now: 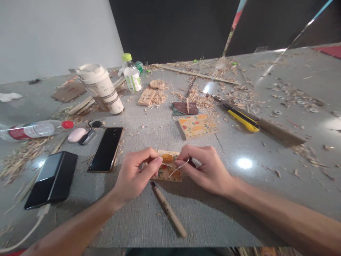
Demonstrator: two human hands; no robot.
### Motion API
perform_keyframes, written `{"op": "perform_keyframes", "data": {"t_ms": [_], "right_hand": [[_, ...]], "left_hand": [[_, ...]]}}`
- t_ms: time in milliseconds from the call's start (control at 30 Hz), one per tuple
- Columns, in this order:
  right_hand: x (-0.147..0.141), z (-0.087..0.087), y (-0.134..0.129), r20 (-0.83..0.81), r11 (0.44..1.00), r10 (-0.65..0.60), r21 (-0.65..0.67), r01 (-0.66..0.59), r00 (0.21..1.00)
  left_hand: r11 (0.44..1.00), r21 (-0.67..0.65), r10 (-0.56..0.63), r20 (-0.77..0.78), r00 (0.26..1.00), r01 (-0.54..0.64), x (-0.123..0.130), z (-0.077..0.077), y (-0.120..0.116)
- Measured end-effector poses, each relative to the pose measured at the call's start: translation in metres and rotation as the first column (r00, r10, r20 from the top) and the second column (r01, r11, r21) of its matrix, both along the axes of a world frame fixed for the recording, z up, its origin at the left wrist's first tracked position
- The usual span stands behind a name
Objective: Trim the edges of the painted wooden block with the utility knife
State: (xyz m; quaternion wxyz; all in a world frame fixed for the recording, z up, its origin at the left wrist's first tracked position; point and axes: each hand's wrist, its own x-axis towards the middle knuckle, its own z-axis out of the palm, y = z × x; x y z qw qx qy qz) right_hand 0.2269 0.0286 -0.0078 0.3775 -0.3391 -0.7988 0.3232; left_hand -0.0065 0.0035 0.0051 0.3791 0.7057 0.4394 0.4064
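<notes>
String [176, 168], thin and pale, is pinched between thumb and finger of both the left hand [137, 172] and the right hand [206, 169], each nearly closed, over one fruit-patterned piece [168, 157] on the table [125, 224]. A second patterned piece [198, 127] lies beyond. Also counted: one carving tool [169, 211], one phone [106, 149], one knife [243, 121], one lidded cup [102, 89], one green-capped bottle [132, 79] and one red-capped bottle [38, 129]. Writing on the tool's handle and bottle labels is too small to read.

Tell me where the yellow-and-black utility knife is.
In the head view's right half, the yellow-and-black utility knife lies right of the orange-patterned rectangular board, beyond the right hand.
</notes>
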Motion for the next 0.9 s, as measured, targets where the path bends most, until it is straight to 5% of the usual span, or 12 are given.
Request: {"op": "perform_keyframes", "data": {"t_ms": [300,500,900], "right_hand": [[-0.001,0.004,-0.001,-0.015,1.000,-0.015,-0.009,0.014,1.000],[0.001,0.003,-0.001,-0.048,0.999,-0.003,-0.034,0.001,0.999],[0.000,0.004,-0.001,-0.044,0.997,0.052,-0.055,-0.054,0.998]], "left_hand": [[0.948,-0.279,-0.061,0.312,0.948,0.153,-0.005,-0.008,0.001],[0.904,-0.350,-0.080,0.426,0.901,0.246,-0.009,-0.015,0.004],[0.974,-0.197,-0.077,0.167,0.983,0.110,-0.002,0.002,0.005]]}}
